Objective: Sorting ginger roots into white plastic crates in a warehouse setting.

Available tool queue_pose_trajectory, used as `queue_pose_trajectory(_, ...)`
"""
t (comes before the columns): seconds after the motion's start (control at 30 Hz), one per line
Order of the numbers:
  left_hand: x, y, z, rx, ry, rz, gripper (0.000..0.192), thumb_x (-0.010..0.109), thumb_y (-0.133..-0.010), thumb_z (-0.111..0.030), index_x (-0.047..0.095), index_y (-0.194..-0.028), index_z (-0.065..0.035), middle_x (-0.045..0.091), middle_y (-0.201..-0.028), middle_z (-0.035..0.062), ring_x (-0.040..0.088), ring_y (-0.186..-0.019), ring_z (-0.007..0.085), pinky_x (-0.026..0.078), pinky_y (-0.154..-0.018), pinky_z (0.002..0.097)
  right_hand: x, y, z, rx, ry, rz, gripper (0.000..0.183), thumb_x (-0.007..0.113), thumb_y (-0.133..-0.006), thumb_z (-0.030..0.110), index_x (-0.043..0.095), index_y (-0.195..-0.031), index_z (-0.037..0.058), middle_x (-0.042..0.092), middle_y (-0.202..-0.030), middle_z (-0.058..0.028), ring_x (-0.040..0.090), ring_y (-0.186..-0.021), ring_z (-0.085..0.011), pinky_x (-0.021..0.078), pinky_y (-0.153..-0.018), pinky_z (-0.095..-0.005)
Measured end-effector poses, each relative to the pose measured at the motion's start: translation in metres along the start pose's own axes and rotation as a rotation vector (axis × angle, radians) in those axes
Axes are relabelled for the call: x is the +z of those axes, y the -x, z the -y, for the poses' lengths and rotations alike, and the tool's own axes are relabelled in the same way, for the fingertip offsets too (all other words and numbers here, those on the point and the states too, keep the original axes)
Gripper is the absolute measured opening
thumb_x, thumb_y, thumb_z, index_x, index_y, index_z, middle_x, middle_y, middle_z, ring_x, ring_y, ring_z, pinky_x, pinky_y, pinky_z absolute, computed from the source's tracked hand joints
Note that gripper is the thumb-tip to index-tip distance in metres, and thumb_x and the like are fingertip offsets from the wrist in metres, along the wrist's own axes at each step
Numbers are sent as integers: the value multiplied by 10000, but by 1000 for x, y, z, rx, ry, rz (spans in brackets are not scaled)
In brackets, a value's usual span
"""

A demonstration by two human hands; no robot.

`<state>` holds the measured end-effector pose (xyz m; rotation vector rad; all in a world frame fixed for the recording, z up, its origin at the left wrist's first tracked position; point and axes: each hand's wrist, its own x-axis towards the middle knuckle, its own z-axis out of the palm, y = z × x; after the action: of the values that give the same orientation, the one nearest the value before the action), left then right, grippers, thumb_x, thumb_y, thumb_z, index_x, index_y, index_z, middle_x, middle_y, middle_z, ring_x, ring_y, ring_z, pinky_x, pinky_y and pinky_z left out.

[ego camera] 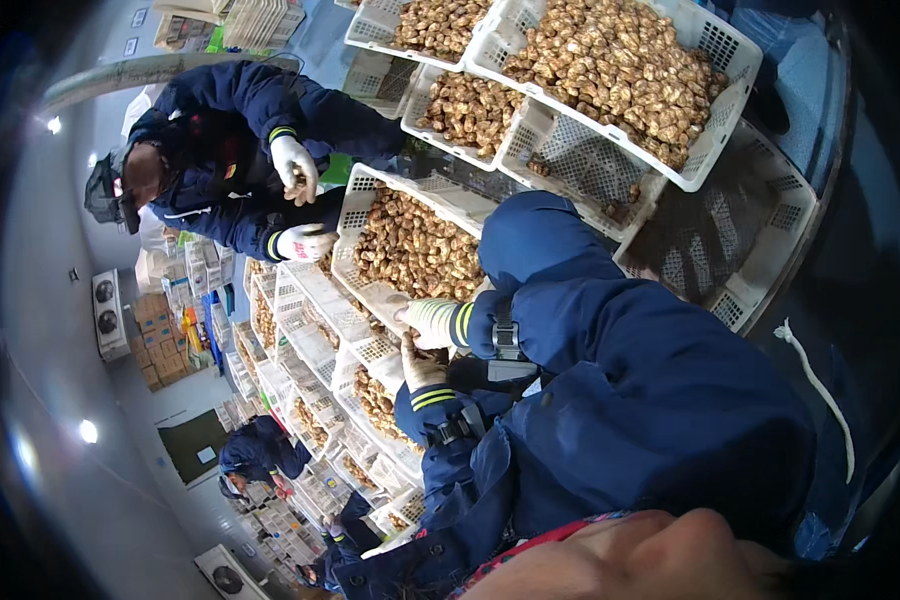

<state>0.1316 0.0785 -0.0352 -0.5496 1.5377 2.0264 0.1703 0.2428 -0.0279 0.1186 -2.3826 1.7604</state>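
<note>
In white work gloves, my two hands meet at the near edge of a white plastic crate point(371, 289). Brown-and-cream lumps of produce point(412, 244), mushroom-like in look, lie heaped in that crate. My right hand point(431, 322) has curled fingers and touches or nearly touches the crate's rim. Just beside it is my left hand point(424, 370), its fingers pointing toward the right one. A small dark patch shows between them; whether it is a piece of produce or shadow is unclear, as the fingers cover it.
A larger full crate point(727, 97) stands across other crates. A crate with a few pieces point(581, 161) and a dark-bottomed crate point(690, 240) lie nearby. Opposite me, a co-worker's gloved hand point(296, 169) holds small pieces. Several crates point(300, 307) line the row; another person point(259, 454) works farther off.
</note>
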Motion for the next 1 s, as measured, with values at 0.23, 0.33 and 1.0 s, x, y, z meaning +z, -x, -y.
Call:
queue_pose_trajectory(0.23, 24, 19, 2, 58, 43, -56, 441, 576, -848, -402, 550, -1141, -74, 575, -1138, 48, 558, -1003, 207, 518, -740, 338, -41, -8, 22, -33, 8, 46, 314, 619, -758, 256, 616, -999, 56, 640, -890, -165, 620, -842, -323, 494, -725, -394)
queue_pose_trajectory(0.33, -28, -11, 13, -58, 188, 120, 367, 544, -879, -301, 540, -1151, -55, 589, -1102, 77, 567, -972, 229, 511, -773, 355, -72, -17, 30, 3, -37, -60, 334, 620, -774, 249, 602, -1059, 75, 642, -957, -164, 620, -877, -310, 482, -794, -362)
queue_pose_trajectory(1.0, -51, -30, 46, -254, 328, 24, 205, 516, -886, -156, 570, -1026, -16, 631, -863, 91, 616, -745, 237, 520, -598, 328, -231, 18, -179, 665, -339, -403, 393, 610, -836, 257, 526, -1171, 68, 598, -959, -79, 590, -841, -188, 492, -769, -305)
